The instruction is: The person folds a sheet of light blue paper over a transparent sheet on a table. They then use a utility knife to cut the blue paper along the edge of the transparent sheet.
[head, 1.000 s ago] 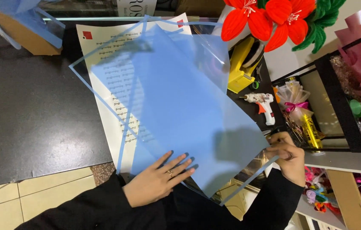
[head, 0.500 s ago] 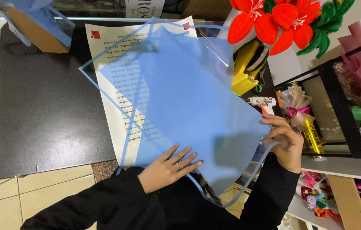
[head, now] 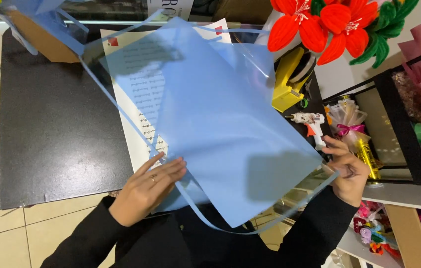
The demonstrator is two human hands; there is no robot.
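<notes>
A black tabletop (head: 51,129) takes up the left and middle of the view from the head camera. Over its right half lies a large translucent blue wrapping sheet (head: 210,129) with a clear border, tilted like a diamond, its lowest corner hanging off the near edge of the tabletop toward the person. Under the sheet's left part lies a white printed page (head: 141,114), showing through the blue. Right of the sheet, at the upper corner, red artificial flowers (head: 319,25) with green fuzzy leaves stand out. Just below them, touching the sheet's right edge, sits a yellow tape dispenser (head: 290,79). Below the dispenser, near the sheet's right corner, lies a white glue gun (head: 309,121) with an orange trigger.

The left hand (head: 146,191) rests flat on the sheet's lower left edge, fingers spread and straight, pressing it down. The right hand (head: 349,171) is at the sheet's right corner, its fingers curled and pinching the sheet's clear border.
</notes>
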